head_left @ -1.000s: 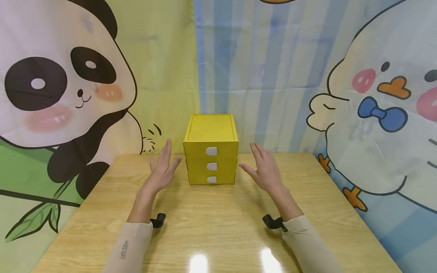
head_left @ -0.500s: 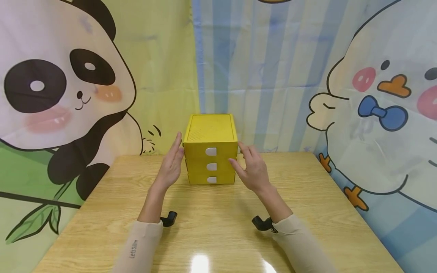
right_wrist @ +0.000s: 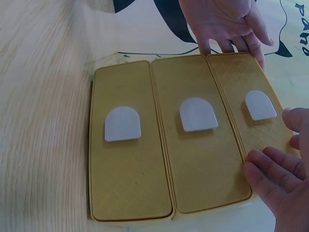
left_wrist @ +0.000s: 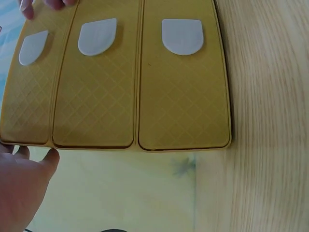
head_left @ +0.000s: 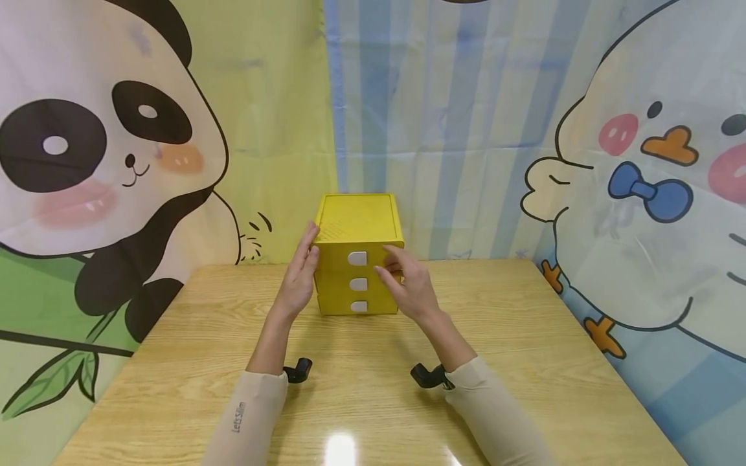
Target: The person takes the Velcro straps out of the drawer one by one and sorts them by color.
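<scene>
A yellow drawer box with three stacked drawers stands on the table, each drawer front bearing a white rounded tab. All drawers are in. My left hand lies along the box's left side near the top, fingers fairly straight; in the right wrist view the left hand reaches the top drawer's edge. Before the right part of the top drawer is my right hand, fingers loosely bent and nothing held. In the right wrist view the right hand is close to the drawer front; whether it touches is unclear.
The wooden table extends on both sides of the box. Behind it hangs a cloth backdrop with a panda and a white bird. Black wrist devices sit at both wrists.
Both hands have moved inward from either side of the box. The left has come up against its left side, and the right has shifted left in front of the top drawer.
</scene>
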The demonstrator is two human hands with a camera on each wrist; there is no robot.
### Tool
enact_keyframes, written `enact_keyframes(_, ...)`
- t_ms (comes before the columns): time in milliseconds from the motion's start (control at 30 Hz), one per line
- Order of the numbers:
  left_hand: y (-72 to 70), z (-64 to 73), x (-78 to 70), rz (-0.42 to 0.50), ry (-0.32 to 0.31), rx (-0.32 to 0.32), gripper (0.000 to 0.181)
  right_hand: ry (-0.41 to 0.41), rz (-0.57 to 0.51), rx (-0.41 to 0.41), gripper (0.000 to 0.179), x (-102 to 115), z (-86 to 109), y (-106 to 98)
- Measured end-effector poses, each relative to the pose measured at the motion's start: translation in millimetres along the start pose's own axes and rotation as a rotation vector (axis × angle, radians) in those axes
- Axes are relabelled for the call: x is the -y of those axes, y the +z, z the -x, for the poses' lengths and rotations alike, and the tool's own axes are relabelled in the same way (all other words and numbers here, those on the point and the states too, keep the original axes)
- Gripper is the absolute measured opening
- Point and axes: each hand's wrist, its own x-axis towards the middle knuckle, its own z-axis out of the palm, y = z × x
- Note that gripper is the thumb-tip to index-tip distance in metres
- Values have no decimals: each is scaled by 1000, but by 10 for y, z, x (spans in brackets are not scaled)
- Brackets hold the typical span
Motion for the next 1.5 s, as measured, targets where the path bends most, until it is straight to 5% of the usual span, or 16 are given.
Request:
enact_keyframes(800, -46, 48, 116, 3, -14, -42, 52, -75, 111, -39, 17, 49, -237, 297)
enact_keyframes(900, -72, 29, 214, 9, -13, -55, 51, -68, 124, -36, 15, 42, -281, 308)
enact_keyframes(1100, -118, -33, 421, 13, 4, -81, 51, -38, 65, -23, 9, 62, -326, 288)
enact_keyframes(1500, -123, -40, 429, 58, 17, -59, 53, -18, -3, -18, 9, 89, -286, 238)
